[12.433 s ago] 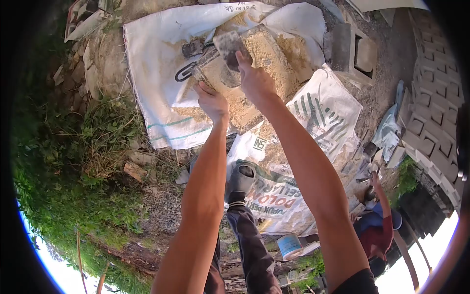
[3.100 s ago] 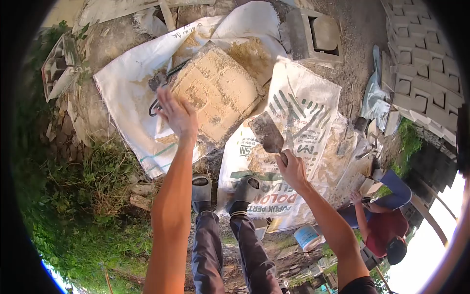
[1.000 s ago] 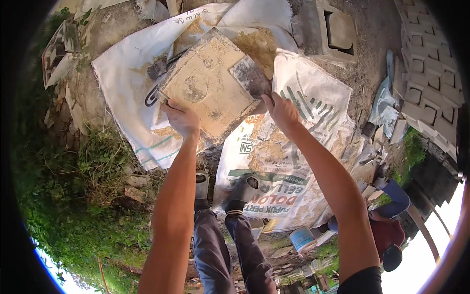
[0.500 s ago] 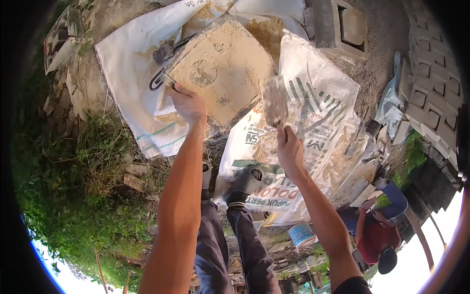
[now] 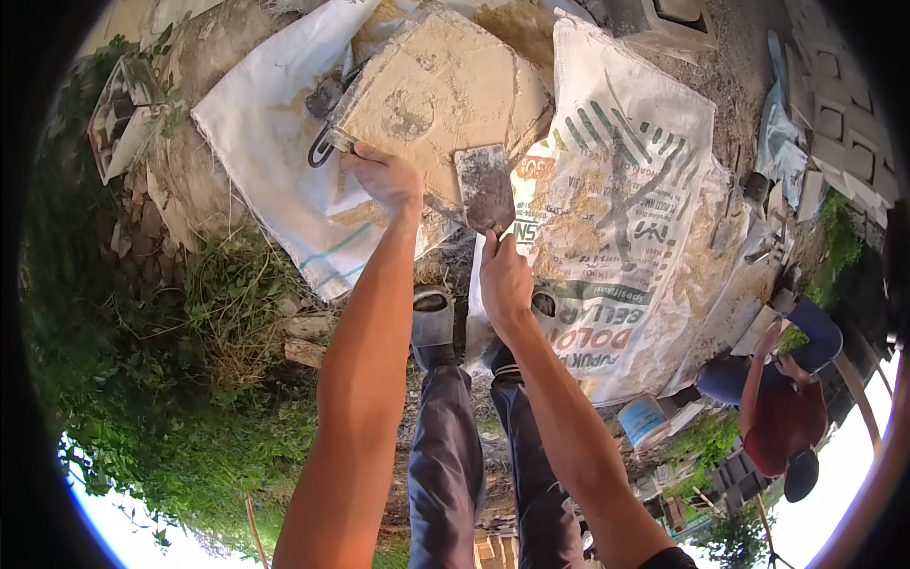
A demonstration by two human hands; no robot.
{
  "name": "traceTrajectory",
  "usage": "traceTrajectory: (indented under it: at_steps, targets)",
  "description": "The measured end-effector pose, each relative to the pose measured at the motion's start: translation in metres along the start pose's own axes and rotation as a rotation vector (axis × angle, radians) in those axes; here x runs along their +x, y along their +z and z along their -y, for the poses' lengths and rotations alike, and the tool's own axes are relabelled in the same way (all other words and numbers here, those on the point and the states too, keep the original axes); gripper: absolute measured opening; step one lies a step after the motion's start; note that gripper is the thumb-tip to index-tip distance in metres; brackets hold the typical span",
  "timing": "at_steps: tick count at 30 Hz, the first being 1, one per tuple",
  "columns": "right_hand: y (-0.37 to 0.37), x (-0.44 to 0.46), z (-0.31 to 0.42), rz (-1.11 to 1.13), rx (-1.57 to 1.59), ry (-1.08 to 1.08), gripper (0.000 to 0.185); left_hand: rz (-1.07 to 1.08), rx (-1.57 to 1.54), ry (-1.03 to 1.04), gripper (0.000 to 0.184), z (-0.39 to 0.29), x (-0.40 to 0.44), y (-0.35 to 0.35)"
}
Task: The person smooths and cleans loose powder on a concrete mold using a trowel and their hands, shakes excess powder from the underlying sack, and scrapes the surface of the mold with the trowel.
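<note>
A square mould (image 5: 455, 81) filled with sandy tan material lies on a white sack (image 5: 275, 123); its surface is mostly flat, with a round mark left of centre. My right hand (image 5: 505, 280) is closed round the handle of a trowel (image 5: 484, 186), whose flat blade lies against the mould's near edge. At the mould's left corner my left hand (image 5: 384, 178) has its fingers closed on the edge. A dark lump (image 5: 324, 98) rests beside the mould's left side.
A second printed sack (image 5: 616, 209) spreads to the right of the mould. Beyond it are stacked blocks (image 5: 834, 119) and a blue and white tub (image 5: 645, 420). Another person (image 5: 782, 417) sits at the lower right. Grass and weeds (image 5: 190, 379) grow on the left. My shoes (image 5: 433, 322) stand below.
The trowel has moved left from over the printed sack to the mould's near edge. My left hand stays at the left corner. The view has shifted, and the mould appears higher up.
</note>
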State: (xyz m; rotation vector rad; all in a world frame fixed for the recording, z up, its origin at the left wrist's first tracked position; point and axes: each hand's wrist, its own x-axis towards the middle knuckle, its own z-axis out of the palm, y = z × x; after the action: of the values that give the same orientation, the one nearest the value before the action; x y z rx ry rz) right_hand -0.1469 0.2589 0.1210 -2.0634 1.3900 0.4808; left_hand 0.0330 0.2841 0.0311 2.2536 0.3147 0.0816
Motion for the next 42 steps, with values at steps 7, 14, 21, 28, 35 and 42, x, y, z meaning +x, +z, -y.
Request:
traceTrajectory:
  at_steps: [7, 14, 21, 28, 35, 42]
  targets:
    - [-0.018, -0.075, -0.044, 0.054, 0.051, -0.038, 0.040, 0.285, -0.284, 0.015, 0.039, 0.018, 0.011, -0.031]
    - [-0.062, 0.089, 0.066, -0.073, 0.283, 0.010, 0.053, 0.600, -0.552, -0.633, 0.015, -0.013, 0.022, -0.068]
    - [-0.035, 0.101, 0.124, -0.067, 0.158, 0.136, 0.049, 0.697, -0.378, -0.695, 0.017, -0.020, 0.048, -0.075]
    - [0.012, -0.012, 0.072, 0.055, 0.063, 0.245, 0.044, 0.683, -0.256, -0.694, 0.013, -0.021, 0.077, -0.066]
    - [0.006, -0.082, 0.025, 0.146, 0.084, 0.178, 0.042, 0.596, -0.062, -0.614, 0.017, -0.049, 0.076, -0.063]
    - [-0.052, 0.065, 0.127, -0.043, 0.358, 0.039, 0.045, 0.525, -0.171, -0.587, 0.021, -0.032, 0.071, -0.062]
